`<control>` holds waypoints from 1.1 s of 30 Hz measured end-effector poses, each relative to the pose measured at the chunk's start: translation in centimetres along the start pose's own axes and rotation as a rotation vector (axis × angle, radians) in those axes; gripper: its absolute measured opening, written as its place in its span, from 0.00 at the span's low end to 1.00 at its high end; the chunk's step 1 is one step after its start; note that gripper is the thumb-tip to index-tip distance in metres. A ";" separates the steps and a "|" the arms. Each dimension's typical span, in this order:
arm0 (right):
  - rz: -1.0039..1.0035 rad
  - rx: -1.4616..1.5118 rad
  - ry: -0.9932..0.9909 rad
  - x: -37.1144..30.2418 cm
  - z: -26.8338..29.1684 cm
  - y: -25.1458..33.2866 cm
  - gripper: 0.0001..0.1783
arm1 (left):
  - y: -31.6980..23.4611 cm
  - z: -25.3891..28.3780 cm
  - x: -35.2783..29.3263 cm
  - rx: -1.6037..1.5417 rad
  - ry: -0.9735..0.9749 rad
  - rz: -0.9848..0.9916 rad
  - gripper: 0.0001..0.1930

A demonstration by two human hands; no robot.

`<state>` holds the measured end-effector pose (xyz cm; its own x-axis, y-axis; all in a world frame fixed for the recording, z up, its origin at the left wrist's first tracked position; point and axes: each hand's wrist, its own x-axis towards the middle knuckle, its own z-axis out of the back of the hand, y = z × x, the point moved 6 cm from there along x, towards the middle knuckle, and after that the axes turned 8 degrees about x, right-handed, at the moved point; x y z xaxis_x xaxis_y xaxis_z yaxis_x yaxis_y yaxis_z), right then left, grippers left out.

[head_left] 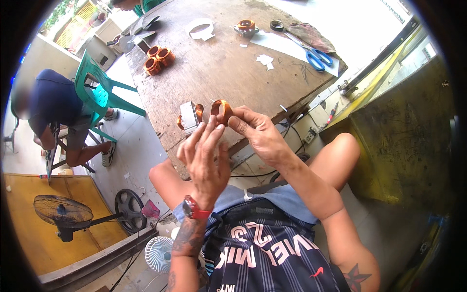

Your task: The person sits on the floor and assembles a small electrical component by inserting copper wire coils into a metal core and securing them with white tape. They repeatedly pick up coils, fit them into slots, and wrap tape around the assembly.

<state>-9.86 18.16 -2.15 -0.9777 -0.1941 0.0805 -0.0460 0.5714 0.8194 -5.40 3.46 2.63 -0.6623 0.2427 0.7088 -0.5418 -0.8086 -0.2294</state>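
My right hand [262,136] pinches a ring-shaped copper wire coil [224,112] between thumb and fingers, above the near part of the wooden table. My left hand [204,158] has its fingers stretched out, the fingertips at the coil's lower left side; whether they press on it is hard to tell. Just left of the coil, a grey metal stator core [188,118] with copper windings sits near the table's edge, partly behind my left fingers.
On the wooden table [209,73] are several copper coils [159,58], a white ring [200,29], a wound core [246,27], a black ring [277,26], blue-handled scissors [316,57], paper scraps [265,60] and a cloth [311,36]. A person [58,97] sits left near a green chair [95,87].
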 end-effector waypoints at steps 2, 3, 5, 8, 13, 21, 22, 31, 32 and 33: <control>-0.063 0.151 -0.010 0.0 0.0 -1.1 0.16 | -0.3 -0.8 -1.9 -0.021 0.071 0.084 0.21; -0.074 0.197 -0.014 0.0 -0.2 -1.5 0.16 | -0.4 -1.2 -2.4 -0.009 0.087 0.114 0.21; -0.126 0.301 -0.048 0.0 -0.3 -2.1 0.14 | -0.7 -1.3 -2.8 -0.039 0.051 0.082 0.22; 0.018 0.104 -0.040 0.0 -0.6 -0.9 0.12 | 0.0 -1.2 -2.0 -0.255 0.088 0.175 0.20; 0.501 -0.950 -0.001 -2.1 -2.3 3.4 0.11 | 2.0 0.2 0.3 -0.491 0.100 0.379 0.14; 0.602 -1.147 0.067 -2.8 -3.0 4.7 0.12 | 2.8 1.3 2.2 -0.695 0.134 0.426 0.19; 0.584 -1.164 0.063 -2.8 -2.9 4.6 0.12 | 2.7 1.6 2.4 -0.664 0.130 0.373 0.20; 0.463 -0.994 0.007 -2.2 -1.6 3.9 0.12 | 2.7 1.6 3.4 -0.357 0.269 0.258 0.21; 0.435 -0.962 -0.005 -2.0 -1.4 3.8 0.12 | 2.2 1.9 3.7 -0.216 0.240 0.139 0.21; 0.407 -0.922 -0.027 -1.9 -1.1 3.7 0.12 | 1.8 2.0 4.1 -0.072 0.212 0.021 0.22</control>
<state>-7.92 19.76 1.40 -0.8885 -0.0965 0.4487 0.4579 -0.2515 0.8527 -8.04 1.90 6.47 -0.7635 0.3397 0.5492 -0.5575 -0.7760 -0.2951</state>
